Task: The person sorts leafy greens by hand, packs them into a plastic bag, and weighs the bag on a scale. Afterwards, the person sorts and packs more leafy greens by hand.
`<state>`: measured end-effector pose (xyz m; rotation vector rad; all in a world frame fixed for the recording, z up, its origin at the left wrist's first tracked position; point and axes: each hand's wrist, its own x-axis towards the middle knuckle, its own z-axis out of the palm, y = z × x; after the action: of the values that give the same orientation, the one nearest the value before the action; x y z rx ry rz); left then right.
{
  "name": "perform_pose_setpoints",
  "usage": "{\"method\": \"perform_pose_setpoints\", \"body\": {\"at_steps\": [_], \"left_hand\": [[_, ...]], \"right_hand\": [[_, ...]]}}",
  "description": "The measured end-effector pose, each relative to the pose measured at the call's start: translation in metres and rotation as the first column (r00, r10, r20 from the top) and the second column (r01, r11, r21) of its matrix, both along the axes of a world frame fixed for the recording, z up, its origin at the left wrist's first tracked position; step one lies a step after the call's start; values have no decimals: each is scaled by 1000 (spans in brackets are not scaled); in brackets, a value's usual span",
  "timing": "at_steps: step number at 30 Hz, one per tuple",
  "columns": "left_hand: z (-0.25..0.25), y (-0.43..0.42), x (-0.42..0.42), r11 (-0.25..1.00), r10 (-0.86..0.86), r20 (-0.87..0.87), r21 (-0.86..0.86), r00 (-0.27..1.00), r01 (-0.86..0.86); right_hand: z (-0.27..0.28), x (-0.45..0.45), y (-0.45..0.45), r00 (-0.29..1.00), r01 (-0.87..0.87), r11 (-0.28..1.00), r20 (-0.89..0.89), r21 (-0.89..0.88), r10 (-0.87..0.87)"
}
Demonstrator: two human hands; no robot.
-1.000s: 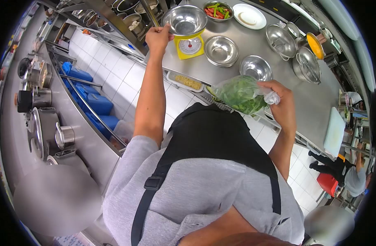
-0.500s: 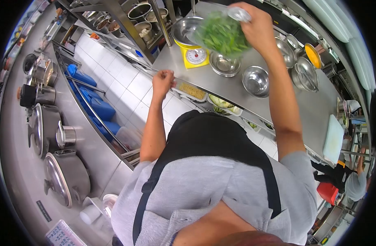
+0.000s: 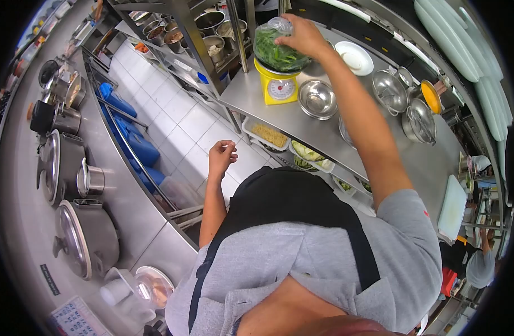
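My right hand [image 3: 304,39] grips a clear plastic bag of green leafy vegetables [image 3: 272,53] by its side and gathered top. The bag sits over the yellow dial scale [image 3: 280,89], with a dark bowl rim just showing beneath it; most of that bowl is hidden. Over the tiled floor, before the black apron [image 3: 302,199], hangs my left hand [image 3: 222,158]. Its fingers are curled in, and nothing shows in them. Beside the scale stands a steel bowl [image 3: 317,99]; my right forearm partly covers another behind it.
On the steel counter are a white plate [image 3: 354,57], a strainer [image 3: 418,120] and a white cutting board [image 3: 452,207]. Food trays [image 3: 268,136] sit below its edge. Lidded pots [image 3: 80,238] line the left counter. Another person [image 3: 481,263] is at the far right.
My right hand has carried the bag leftward and down onto the bowl on the scale. My left hand has lowered. The view has shifted, and the white plate now shows.
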<state>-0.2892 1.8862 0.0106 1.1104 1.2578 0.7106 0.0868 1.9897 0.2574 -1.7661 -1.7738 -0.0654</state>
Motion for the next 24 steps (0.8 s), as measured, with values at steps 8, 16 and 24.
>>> {"method": "perform_pose_setpoints", "body": {"at_steps": [8,16,24], "left_hand": [[6,17,7,996,-86,-33,32,996,87],[63,51,54,962,-216,-122,142,969,233],[78,63,93,935,-296,-99,171,950,310]], "right_hand": [[60,-14,-108,988,18,995,-156,101,-2],[-3,11,-187,909,59,998,-415,14,-48],[-89,1,-236,782,-106,975,-622,-196,-40]]}}
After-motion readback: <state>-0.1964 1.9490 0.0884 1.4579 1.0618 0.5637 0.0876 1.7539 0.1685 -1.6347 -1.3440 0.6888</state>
